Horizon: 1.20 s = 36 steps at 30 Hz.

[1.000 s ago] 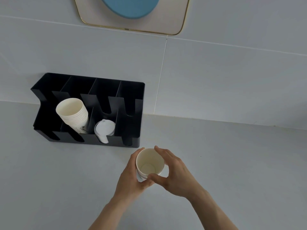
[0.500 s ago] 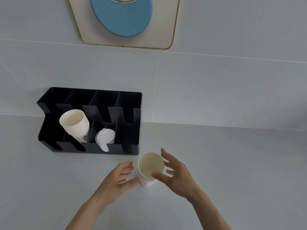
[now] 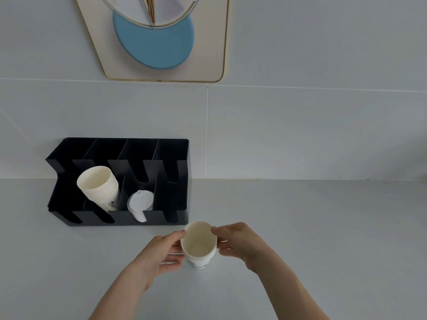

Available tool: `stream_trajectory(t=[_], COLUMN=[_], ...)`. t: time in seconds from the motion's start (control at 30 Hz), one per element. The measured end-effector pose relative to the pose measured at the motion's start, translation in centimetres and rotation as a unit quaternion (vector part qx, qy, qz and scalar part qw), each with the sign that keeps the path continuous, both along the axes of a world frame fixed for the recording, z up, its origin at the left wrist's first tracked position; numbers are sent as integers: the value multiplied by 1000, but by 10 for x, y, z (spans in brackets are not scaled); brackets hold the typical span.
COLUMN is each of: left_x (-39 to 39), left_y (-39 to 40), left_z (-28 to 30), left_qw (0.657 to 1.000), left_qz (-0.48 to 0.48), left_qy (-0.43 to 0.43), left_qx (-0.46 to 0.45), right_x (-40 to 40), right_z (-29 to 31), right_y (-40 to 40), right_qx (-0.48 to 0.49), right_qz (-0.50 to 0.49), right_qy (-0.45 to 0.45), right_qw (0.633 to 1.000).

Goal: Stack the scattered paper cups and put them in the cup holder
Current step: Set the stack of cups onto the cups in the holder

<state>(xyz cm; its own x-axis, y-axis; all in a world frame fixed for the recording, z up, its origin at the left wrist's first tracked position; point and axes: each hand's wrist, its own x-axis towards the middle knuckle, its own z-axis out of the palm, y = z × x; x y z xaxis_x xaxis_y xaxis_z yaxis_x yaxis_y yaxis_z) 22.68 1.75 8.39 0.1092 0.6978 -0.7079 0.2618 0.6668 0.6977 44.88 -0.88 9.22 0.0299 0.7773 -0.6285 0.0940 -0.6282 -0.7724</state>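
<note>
A cream paper cup [image 3: 199, 245] stands upright on the grey counter, just in front of the right end of the black cup holder [image 3: 178, 176]. My left hand [image 3: 161, 255] grips its left side and my right hand [image 3: 238, 243] grips its right side near the rim. Whether it is one cup or a short stack cannot be told. In the holder's second slot from the left lies a tilted stack of several paper cups [image 3: 99, 185]. White lids [image 3: 139, 204] sit in the slot to its right.
The holder stands against the tiled wall at the back left; its far-left and far-right slots hold nothing. A framed picture [image 3: 157, 40] with a blue disc hangs on the wall above. Bare grey counter [image 3: 323, 239] spreads to the right.
Both hands loosened off the cup half a second ago and have closed on its sides again. The camera has tilted up, so the wall picture shows more.
</note>
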Motion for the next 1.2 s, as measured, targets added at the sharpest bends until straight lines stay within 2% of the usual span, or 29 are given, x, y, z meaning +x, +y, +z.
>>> stream_trajectory(t=[0.27,0.57,0.87,1.07,1.2], left_x=[2,2,2,1,-4], left_y=[1,1,1,-1,1], left_z=[-4,-1,1,5,17], left_qw=[999,999,999,999,999], left_qz=[35,40,44,39,36], left_qy=[-13,-24,-23,-16,-21], left_qx=[-5,0,-3,-2,7], right_x=[0,8,9,3,2], right_z=[-5,-9,-4,0,12], right_y=[4,5,9,8,6], right_qx=[-6,-13,-22,-8,11], right_qz=[8,9,14,17,17], right_qy=[-37,-12,-23,-50,-35], right_qw=[999,1000,999,999,999])
